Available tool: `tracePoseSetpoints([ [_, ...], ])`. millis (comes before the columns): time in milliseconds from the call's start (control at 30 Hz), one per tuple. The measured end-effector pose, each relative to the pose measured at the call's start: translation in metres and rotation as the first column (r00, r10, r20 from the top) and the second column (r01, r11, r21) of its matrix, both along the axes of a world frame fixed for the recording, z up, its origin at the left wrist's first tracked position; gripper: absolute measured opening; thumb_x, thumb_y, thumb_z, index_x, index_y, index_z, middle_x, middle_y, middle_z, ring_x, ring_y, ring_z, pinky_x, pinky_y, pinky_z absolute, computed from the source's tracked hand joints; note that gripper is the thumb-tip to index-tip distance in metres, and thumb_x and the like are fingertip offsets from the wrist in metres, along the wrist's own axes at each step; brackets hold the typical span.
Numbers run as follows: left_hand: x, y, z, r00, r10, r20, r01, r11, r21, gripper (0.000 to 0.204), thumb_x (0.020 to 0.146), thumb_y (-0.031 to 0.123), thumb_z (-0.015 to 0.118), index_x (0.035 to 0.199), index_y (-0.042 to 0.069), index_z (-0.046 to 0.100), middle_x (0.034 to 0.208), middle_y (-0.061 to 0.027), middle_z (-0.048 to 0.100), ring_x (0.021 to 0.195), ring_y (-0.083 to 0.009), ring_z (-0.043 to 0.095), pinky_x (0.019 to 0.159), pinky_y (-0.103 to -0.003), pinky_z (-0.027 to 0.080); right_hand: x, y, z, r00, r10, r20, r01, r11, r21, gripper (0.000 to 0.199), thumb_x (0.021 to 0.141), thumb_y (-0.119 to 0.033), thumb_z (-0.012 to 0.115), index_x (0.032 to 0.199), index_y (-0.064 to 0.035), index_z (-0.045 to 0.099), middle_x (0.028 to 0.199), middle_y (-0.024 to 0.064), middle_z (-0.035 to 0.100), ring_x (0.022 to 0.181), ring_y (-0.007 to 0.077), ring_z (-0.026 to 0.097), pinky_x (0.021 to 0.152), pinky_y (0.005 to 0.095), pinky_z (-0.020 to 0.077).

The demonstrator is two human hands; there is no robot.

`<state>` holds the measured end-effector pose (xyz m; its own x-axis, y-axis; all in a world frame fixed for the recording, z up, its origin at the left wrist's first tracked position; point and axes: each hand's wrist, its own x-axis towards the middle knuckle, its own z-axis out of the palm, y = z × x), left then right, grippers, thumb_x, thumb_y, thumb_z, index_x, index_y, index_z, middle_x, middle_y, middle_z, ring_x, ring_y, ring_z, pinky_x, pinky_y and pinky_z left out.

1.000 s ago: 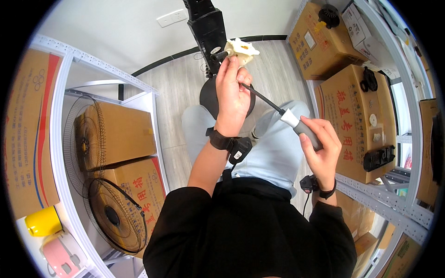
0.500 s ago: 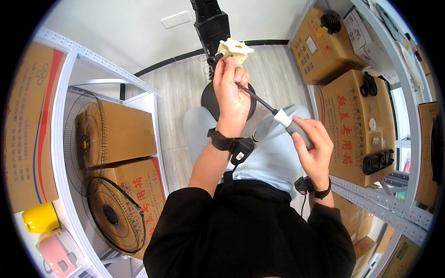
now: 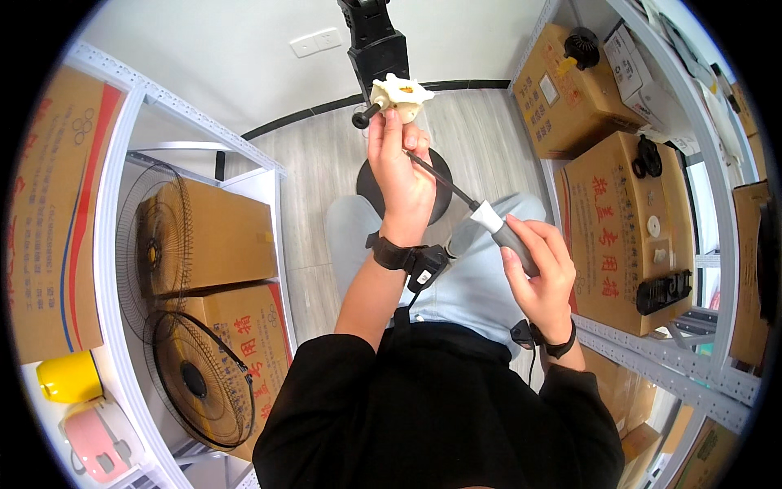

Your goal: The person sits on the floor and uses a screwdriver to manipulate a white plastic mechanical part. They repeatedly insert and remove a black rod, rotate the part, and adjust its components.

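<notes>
My left hand (image 3: 405, 175) is raised in front of me, closed on a cream plastic housing (image 3: 405, 99) with a scalloped rim. A black rod with a round end (image 3: 361, 121) sticks out of the housing's left side. In my right hand (image 3: 546, 277) is a screwdriver (image 3: 515, 243) with a grey and white handle and a long dark shaft. The shaft points up and left. Its tip lies by my left fingers, below the housing; whether it touches anything there is hidden.
Behind the housing rises a black stand (image 3: 377, 61) on a round black base (image 3: 440, 191). Left, a metal shelf holds cartons (image 3: 216, 236) and wire fan grilles (image 3: 195, 379). Shelving on the right carries cartons (image 3: 599, 232) with small black parts on them.
My left hand and the housing have shifted slightly left against the stand, and the black rod's round end shows more clearly. The screwdriver has moved a little left and down with my right hand.
</notes>
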<state>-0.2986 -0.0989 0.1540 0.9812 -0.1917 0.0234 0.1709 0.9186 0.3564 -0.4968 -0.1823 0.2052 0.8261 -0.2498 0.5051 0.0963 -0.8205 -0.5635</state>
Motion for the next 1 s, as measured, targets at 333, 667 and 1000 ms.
tracePoseSetpoints([
  [333,0.011,0.012,-0.024,0.955,-0.296,-0.004,0.288,0.934,-0.213,0.022,0.097,0.015,0.05,0.115,0.002,0.05,0.096,-0.0074,0.055,0.055,-0.0053,0.037,0.048,-0.02,0.032,-0.015,-0.022,0.008,0.998,-0.045,-0.052,0.061,0.934,0.352,0.03,0.081,0.0,0.063,0.11,0.0028,0.064,0.097,0.0129,0.061,0.081,0.0189,0.062,0.069,0.0272,0.0491],
  [667,0.007,0.009,-0.027,0.972,-0.234,-0.017,0.232,0.97,-0.073,0.013,0.094,0.007,0.057,0.105,0.011,0.051,0.084,0.0035,0.053,0.051,-0.0023,0.037,0.044,-0.019,0.029,-0.006,-0.023,0.005,0.995,-0.096,-0.025,0.099,0.962,0.254,0.03,0.079,0.001,0.066,0.108,0.001,0.065,0.096,0.0128,0.062,0.083,0.0199,0.062,0.073,0.0279,0.0489],
  [1000,-0.006,0.003,-0.019,1.0,0.012,-0.001,-0.011,0.992,0.129,0.034,0.089,0.002,0.061,0.115,0.014,0.042,0.092,-0.0014,0.058,0.052,-0.004,0.037,0.047,-0.019,0.032,0.012,-0.012,0.01,0.986,-0.149,0.082,0.148,0.989,0.019,0.032,0.075,-0.002,0.07,0.107,-0.0029,0.067,0.095,0.0128,0.061,0.079,0.0226,0.063,0.068,0.0287,0.0499],
])
